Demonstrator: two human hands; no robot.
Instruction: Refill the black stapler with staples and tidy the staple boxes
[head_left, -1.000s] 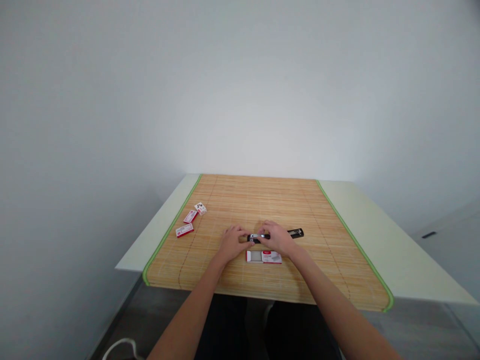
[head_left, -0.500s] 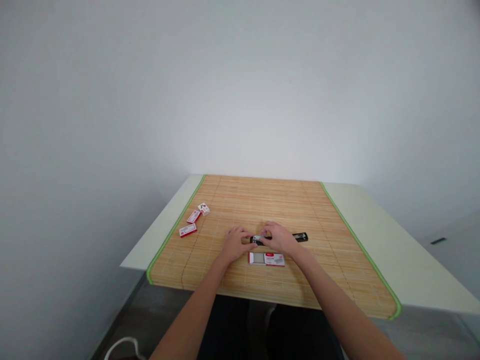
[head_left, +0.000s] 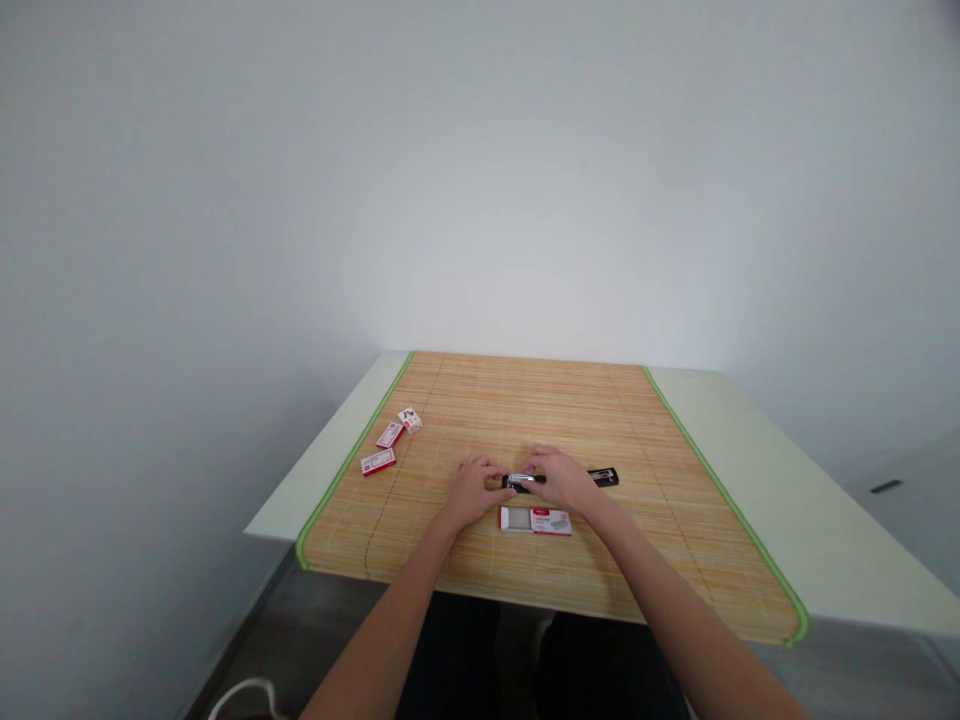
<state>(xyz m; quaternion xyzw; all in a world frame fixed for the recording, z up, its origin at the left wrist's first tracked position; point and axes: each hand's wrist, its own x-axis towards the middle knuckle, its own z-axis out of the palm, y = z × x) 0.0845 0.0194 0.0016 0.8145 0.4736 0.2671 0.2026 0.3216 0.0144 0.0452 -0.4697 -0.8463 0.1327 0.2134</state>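
The stapler (head_left: 604, 477) is held down on the middle of the mat (head_left: 525, 400). It is pinched by the bent fingers of the left hand (head_left: 471, 490) and the right hand (head_left: 564, 480). An open box (head_left: 535, 520) is seen just near them.

The pale tabletop (head_left: 750, 480) is covered by a bamboo mat (head_left: 540, 400) (green-edged), on which three small red-and-white boxes (head_left: 390, 434), an open box (head_left: 535, 521) and a black stapler (head_left: 602, 477) are laid.
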